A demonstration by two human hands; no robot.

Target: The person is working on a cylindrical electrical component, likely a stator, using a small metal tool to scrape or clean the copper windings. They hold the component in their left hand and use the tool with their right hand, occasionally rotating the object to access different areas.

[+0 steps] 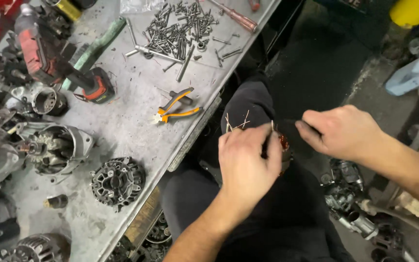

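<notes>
Over the person's lap, the left hand (247,162) has its fingers closed around a stator winding (283,143) of reddish copper wire with pale leads sticking up, mostly hidden by the hand. The right hand (341,131) pinches something dark beside it, hard to make out. One pair of orange-handled pliers (175,107) lies on the table (136,121), near one cordless drill (56,68).

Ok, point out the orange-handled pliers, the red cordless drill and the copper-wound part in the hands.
orange-handled pliers (176,107), head view, on the crossed handles.
red cordless drill (40,56), head view, on its red body.
copper-wound part (283,142), head view, on exposed copper between the hands.
</notes>
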